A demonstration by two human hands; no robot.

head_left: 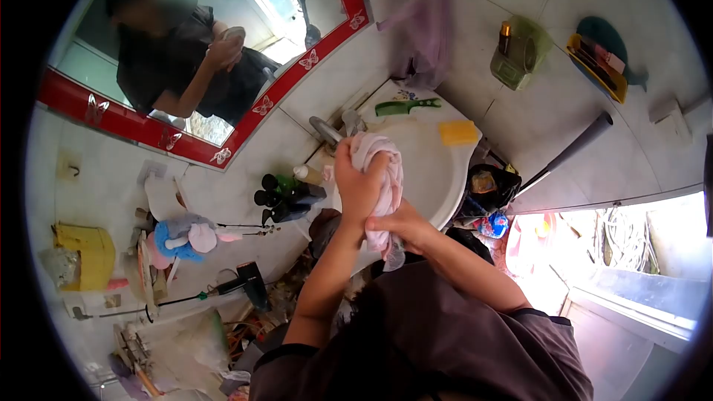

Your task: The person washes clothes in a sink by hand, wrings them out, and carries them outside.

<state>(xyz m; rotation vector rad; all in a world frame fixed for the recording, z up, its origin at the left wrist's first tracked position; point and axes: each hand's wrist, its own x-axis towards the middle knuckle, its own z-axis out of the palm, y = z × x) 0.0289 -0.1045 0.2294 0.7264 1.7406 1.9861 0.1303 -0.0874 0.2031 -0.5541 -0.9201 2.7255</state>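
A pale pink cloth [386, 160], bunched and twisted into a long roll, is held over the white washbasin [445, 178]. My left hand [356, 182] is closed around its upper part, close to the tap [324, 131]. Lower down, my right hand [402, 226] grips the cloth near its bottom end, with the thumb across it. A loose end hangs below my right hand. On the basin's back ledge lies a green comb [407, 107], and a yellow sponge-like block [459, 133] rests on the rim to the right.
Dark bottles [286, 197] stand left of the basin. A red-framed mirror [252, 115] hangs at upper left, reflecting a person. Wall holders, including a green one [518, 56] and a yellow one [598, 70], are on the right. A hair dryer [249, 286] hangs at lower left.
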